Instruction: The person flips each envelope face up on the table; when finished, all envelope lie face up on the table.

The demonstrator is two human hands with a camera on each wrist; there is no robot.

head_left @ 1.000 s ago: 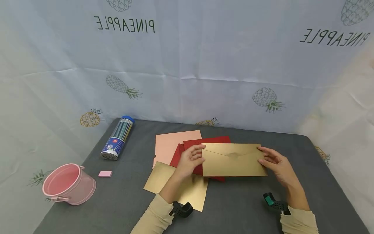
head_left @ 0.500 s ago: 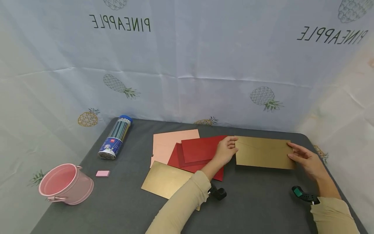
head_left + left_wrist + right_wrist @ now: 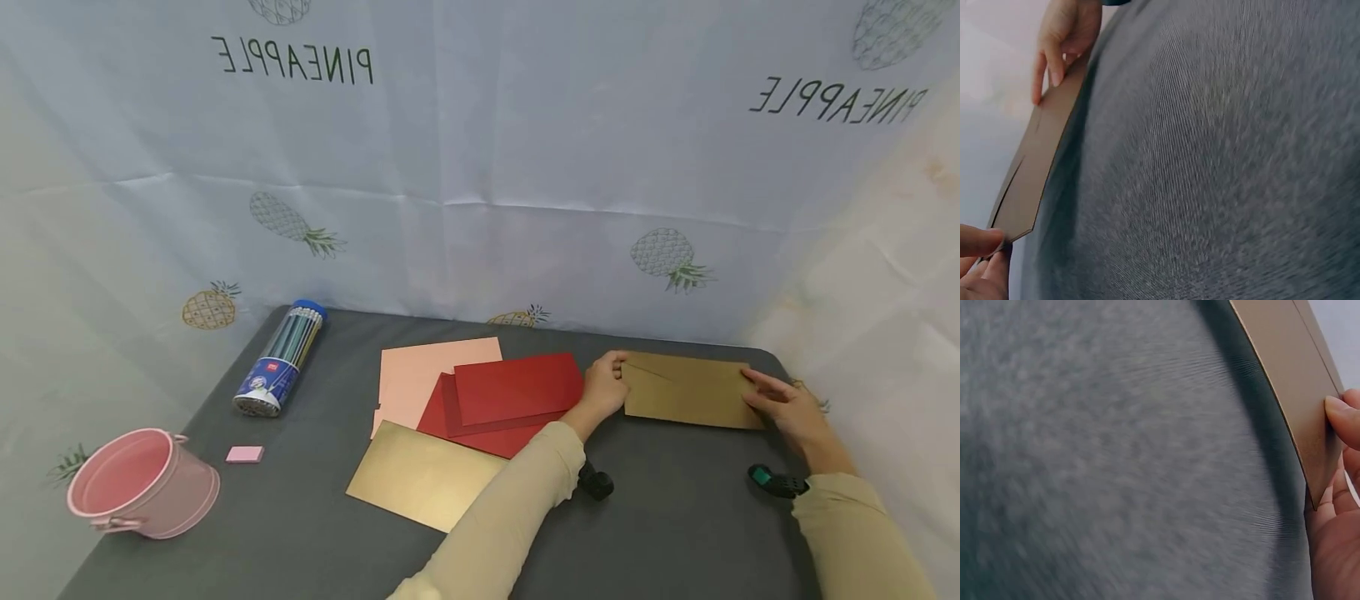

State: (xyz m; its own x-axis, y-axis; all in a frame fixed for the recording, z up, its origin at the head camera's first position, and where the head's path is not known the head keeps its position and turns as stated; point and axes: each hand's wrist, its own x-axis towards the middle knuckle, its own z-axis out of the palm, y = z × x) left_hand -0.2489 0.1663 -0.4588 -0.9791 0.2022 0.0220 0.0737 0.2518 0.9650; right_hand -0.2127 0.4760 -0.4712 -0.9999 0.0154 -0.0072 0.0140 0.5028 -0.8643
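A gold envelope (image 3: 686, 390) is held level between both hands at the right end of the table, its flap side facing up. My left hand (image 3: 604, 385) pinches its left end between thumb and fingers. At the opposite end, my right hand (image 3: 793, 417) pinches the short edge, thumb on the near face and fingers behind, as the right wrist view shows with the envelope (image 3: 1291, 381) there. In the left wrist view the envelope (image 3: 1041, 150) is close over the grey cloth, casting a shadow beside it.
Red envelopes (image 3: 517, 387), a pink envelope (image 3: 420, 371) and another gold envelope (image 3: 420, 475) overlap in mid-table, the left sleeve crossing the latter. Further left are a pencil tub (image 3: 281, 358), a pink eraser (image 3: 244, 454) and a pink bucket (image 3: 176, 500). A pineapple-print curtain (image 3: 480, 167) hangs behind.
Both hands have carried the gold envelope from over the red envelopes to the right end of the table and brought it lower. The red envelopes beneath are now uncovered.
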